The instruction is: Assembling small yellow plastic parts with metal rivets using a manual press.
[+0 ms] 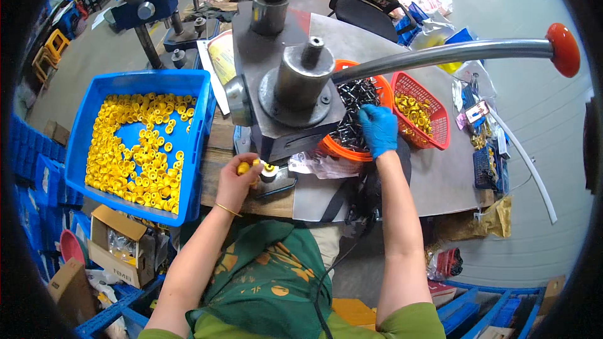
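My bare left hand (232, 183) is closed around several small yellow caps (245, 168). It is beside a round white-rimmed fixture (269, 173) under the head of a metal hand press (301, 85), and a yellow piece shows in the fixture's middle. My right hand (379, 130), in a blue glove, reaches into a round orange basket (384, 91) of black pin-like parts (353, 103). Its fingers are curled down at the parts, and whatever they pinch is hidden.
A large blue bin (206, 103) of loose yellow caps stands left of the press. Right of the orange basket, a red basket (445, 127) holds yellow pieces. The press lever (452, 55) with its red knob stretches right above both baskets. A black chair (364, 9) stands beyond the table.
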Demonstrator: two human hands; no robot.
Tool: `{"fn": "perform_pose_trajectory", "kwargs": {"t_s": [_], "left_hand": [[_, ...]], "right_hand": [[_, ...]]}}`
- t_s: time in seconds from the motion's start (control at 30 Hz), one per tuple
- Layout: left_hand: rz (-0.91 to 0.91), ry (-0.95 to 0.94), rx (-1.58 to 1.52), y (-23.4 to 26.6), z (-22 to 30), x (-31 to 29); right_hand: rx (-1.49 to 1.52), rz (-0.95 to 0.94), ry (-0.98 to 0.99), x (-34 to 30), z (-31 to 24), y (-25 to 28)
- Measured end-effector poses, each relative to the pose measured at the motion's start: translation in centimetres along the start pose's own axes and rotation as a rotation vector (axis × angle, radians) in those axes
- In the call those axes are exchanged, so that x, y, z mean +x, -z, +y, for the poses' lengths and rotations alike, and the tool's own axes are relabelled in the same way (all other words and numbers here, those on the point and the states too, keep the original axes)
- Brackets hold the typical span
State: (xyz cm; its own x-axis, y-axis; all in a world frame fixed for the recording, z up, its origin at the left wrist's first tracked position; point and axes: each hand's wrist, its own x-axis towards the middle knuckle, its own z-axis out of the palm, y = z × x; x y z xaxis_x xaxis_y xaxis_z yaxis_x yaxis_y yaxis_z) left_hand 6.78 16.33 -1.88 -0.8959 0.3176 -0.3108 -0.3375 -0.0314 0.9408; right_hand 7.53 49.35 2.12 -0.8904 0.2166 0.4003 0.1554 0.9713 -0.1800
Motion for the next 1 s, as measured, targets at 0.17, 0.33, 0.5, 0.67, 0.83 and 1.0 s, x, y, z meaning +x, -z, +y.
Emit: {"fn": "perform_pose_trajectory", "kwargs": {"t_s": [0.17, 0.33, 0.5, 0.67, 0.83, 1.0], "left_hand": [[0.039, 0.295, -0.69, 2.2, -0.1, -0.3], [-0.075, 0.351, -0.797, 2.1, -0.6, -0.8], [-0.078, 0.328, -0.791, 3.0, -0.7, -1.5], [-0.047, 0.333, -0.741, 2.9, -0.8, -2.0], [-0.055, 0.314, -0.675, 2.4, -0.1, -2.2], [-0.002, 0.254, -0.584, 3.5, -1.2, -2.5]], "right_hand": [[1.112, -0.098, -0.318, -4.4, -10.1, 2.1], [1.193, -0.312, -0.454, -9.4, -13.8, -3.8], [0.991, -0.261, -0.387, -10.0, -14.2, -6.8], [0.752, -0.097, 0.084, -9.0, -16.2, -5.5], [0.677, -0.223, 0.09, -7.8, -15.4, -3.2], [1.003, -0.014, -0.119, -0.3, -16.9, 12.7]]}}
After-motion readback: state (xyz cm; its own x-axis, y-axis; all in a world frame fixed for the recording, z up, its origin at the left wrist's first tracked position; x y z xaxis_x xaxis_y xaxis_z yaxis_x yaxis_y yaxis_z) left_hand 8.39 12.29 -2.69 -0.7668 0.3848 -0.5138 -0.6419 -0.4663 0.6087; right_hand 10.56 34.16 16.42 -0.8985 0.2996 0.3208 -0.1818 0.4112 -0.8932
